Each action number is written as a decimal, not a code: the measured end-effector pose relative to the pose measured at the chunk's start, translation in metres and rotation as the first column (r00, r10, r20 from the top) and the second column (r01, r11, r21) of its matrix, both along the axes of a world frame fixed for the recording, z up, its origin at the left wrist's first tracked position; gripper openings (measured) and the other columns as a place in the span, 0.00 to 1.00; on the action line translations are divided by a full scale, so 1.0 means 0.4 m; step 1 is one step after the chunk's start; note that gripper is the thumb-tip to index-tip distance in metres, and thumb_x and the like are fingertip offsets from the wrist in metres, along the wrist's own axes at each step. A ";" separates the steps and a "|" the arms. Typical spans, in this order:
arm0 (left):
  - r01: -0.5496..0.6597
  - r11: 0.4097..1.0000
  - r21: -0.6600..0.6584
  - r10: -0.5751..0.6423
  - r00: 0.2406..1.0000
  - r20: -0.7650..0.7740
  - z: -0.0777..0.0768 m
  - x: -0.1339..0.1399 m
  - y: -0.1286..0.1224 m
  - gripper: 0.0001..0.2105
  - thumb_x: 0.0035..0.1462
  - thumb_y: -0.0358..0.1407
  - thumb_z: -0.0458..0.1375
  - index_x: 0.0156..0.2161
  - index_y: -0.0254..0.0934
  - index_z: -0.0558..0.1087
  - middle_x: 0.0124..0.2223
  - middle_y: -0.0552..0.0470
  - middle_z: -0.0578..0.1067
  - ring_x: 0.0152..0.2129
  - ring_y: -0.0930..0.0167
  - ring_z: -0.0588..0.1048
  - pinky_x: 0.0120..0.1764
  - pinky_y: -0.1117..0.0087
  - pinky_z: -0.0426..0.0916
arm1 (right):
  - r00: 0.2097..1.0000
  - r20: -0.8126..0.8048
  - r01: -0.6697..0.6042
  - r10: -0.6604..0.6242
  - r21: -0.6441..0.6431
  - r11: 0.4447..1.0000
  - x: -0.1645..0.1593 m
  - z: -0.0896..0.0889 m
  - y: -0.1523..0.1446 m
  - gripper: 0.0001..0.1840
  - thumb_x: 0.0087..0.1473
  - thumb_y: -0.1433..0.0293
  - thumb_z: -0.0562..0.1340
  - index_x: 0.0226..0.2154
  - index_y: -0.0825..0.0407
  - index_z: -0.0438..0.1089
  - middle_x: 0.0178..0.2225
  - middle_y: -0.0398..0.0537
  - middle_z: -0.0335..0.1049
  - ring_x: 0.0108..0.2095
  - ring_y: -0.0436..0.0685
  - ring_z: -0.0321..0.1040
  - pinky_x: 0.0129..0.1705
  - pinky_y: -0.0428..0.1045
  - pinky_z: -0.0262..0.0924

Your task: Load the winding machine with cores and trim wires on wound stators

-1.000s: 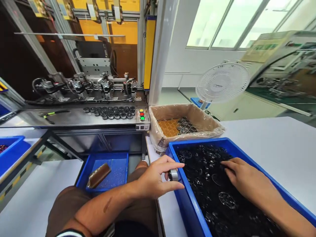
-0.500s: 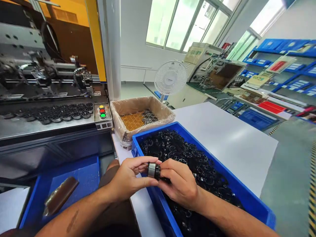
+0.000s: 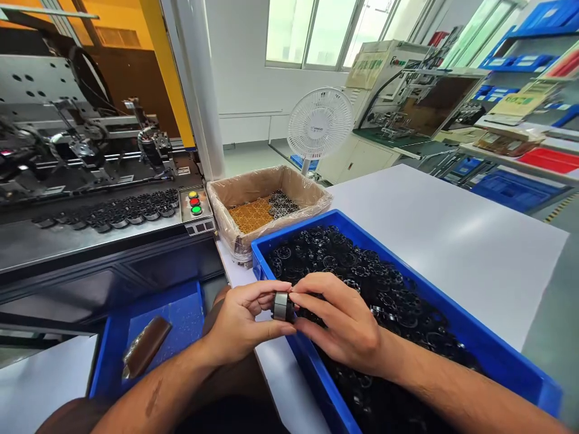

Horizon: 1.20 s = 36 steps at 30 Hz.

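Observation:
Between the thumb and fingers of my left hand [image 3: 246,319] is a round black part with a silver metal band [image 3: 281,306], held on edge above the near left rim of a blue bin. My right hand [image 3: 341,319] meets the part from the right. Its fingertips press against the part's black side, and they cover much of that face. Below and behind my hands, the blue bin [image 3: 398,262] is heaped with loose black ring-shaped parts [image 3: 380,283], some showing shiny metal.
A plastic-lined box [image 3: 226,226] holding orange-brown and dark rings stands behind the bin. At left is a machine with a button panel [image 3: 195,205] and rows of black parts [image 3: 131,208]. A fan [image 3: 320,123] stands beyond the white table [image 3: 452,223]. A brown wrapped bundle [image 3: 147,346] lies low left.
The view has swung a little to the left, so the surroundings sit farther right. My right fingers have shifted and straightened somewhat on the part; my left hand keeps its hold.

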<state>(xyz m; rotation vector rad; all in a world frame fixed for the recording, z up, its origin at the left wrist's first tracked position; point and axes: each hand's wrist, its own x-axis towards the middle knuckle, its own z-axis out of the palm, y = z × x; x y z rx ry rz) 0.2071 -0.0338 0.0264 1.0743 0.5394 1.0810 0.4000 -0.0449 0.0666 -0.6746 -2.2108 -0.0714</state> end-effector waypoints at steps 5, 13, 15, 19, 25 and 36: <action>0.019 1.000 -0.018 -0.019 1.000 -0.009 -0.004 -0.004 -0.001 0.23 0.37 0.32 0.76 0.43 0.35 0.80 0.38 0.47 0.83 0.35 0.66 0.82 0.41 0.71 0.76 | 1.000 -0.018 -0.009 0.009 0.005 1.000 -0.004 -0.006 -0.003 0.13 0.59 0.74 0.63 0.48 0.57 0.68 0.39 0.56 0.73 0.43 0.58 0.72 0.42 0.54 0.74; 0.006 1.000 0.017 -0.006 1.000 0.002 0.004 -0.005 -0.005 0.23 0.37 0.30 0.75 0.43 0.37 0.80 0.37 0.50 0.84 0.33 0.70 0.81 0.40 0.74 0.76 | 1.000 -0.019 0.024 -0.024 0.025 0.999 -0.004 -0.001 -0.009 0.14 0.58 0.74 0.64 0.48 0.54 0.70 0.40 0.55 0.74 0.43 0.59 0.73 0.42 0.55 0.74; 0.018 1.000 0.013 -0.018 1.000 -0.009 0.002 -0.005 -0.006 0.23 0.37 0.31 0.76 0.43 0.35 0.80 0.37 0.48 0.83 0.33 0.69 0.81 0.40 0.73 0.77 | 1.000 -0.020 0.010 -0.009 0.038 0.999 -0.004 -0.002 -0.010 0.14 0.58 0.77 0.62 0.47 0.55 0.70 0.40 0.54 0.74 0.43 0.58 0.73 0.42 0.54 0.74; 0.031 0.999 0.005 -0.031 0.999 -0.010 -0.002 -0.007 -0.006 0.24 0.37 0.32 0.76 0.43 0.35 0.80 0.37 0.48 0.83 0.33 0.68 0.81 0.40 0.72 0.77 | 0.999 -0.027 -0.022 0.024 0.056 0.998 -0.007 -0.005 -0.012 0.13 0.58 0.79 0.61 0.46 0.56 0.69 0.39 0.54 0.74 0.43 0.57 0.73 0.43 0.53 0.74; 0.031 0.999 0.005 -0.031 0.999 0.012 0.002 -0.008 -0.008 0.23 0.37 0.29 0.75 0.43 0.37 0.81 0.36 0.50 0.84 0.32 0.71 0.81 0.38 0.76 0.76 | 0.999 -0.050 -0.020 0.021 0.014 1.000 -0.006 -0.002 -0.011 0.12 0.58 0.74 0.64 0.46 0.56 0.69 0.38 0.55 0.74 0.42 0.59 0.73 0.41 0.55 0.74; 0.104 0.992 -0.068 -0.109 0.991 -0.077 -0.010 -0.015 -0.013 0.27 0.35 0.35 0.76 0.45 0.35 0.80 0.38 0.47 0.83 0.34 0.65 0.81 0.41 0.66 0.78 | 0.999 0.011 -0.044 0.043 0.118 0.992 -0.003 -0.008 -0.008 0.08 0.59 0.76 0.62 0.42 0.57 0.71 0.35 0.53 0.73 0.40 0.57 0.73 0.41 0.52 0.76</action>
